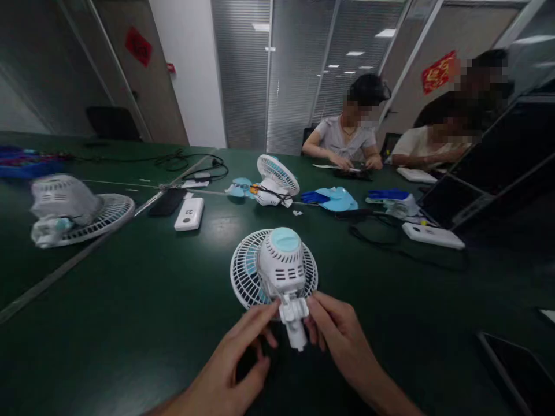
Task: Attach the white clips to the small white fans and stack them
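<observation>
Hands (281,341) touch the white fan's (284,268) neck; I cannot tell whether they grip.

So past the fingers (255,320), off to the left, there's a white power bank (189,214) marked 22, plus a blue tray (30,167) way further left. Dark phone (518,370) well to their right, person (347,136) across the table (130,323).

The fan (281,271) is white with pale blue on a dark green table (143,323).
</observation>
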Tool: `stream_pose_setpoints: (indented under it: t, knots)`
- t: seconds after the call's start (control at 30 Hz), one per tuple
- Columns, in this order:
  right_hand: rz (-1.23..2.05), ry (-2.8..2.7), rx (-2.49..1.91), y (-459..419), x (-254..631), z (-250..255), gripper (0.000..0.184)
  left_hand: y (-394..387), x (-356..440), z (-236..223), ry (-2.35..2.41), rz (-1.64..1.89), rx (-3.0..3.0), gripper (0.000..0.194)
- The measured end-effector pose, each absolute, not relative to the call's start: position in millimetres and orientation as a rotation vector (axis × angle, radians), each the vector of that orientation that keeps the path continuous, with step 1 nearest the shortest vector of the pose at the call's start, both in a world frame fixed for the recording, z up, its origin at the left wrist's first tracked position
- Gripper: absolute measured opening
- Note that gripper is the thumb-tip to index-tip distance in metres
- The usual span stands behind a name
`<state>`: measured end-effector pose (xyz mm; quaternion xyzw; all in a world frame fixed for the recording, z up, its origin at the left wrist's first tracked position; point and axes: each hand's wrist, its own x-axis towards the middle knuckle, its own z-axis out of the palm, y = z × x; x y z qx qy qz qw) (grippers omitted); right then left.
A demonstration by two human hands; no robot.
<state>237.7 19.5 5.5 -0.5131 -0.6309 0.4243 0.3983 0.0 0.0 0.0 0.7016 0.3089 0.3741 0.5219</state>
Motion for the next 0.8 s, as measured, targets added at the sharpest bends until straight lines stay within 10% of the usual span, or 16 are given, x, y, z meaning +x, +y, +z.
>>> stream_pose_setpoints:
  t: [0.1, 0.3, 0.53, 0.8]
  knots:
    - [0.918, -1.721, -1.144, 16, 252, 7, 0.017, -2, -3, 0, 0.730, 0.894, 1.695, 0.071]
    - [0.755, -1.874, -1.097, 21, 258, 8, 0.009, -3, -3, 4, 0.755, 0.882, 1.686, 0.072]
    - [1.301, -1.545, -1.309, 20, 240, 12, 0.045, -4, -3, 6, 0.768, 0.865, 1.694, 0.073]
    - [0.547, -2.121, -1.149, 18, 272, 12, 0.030, -4, -4, 5, 0.760, 0.855, 1.691, 0.073]
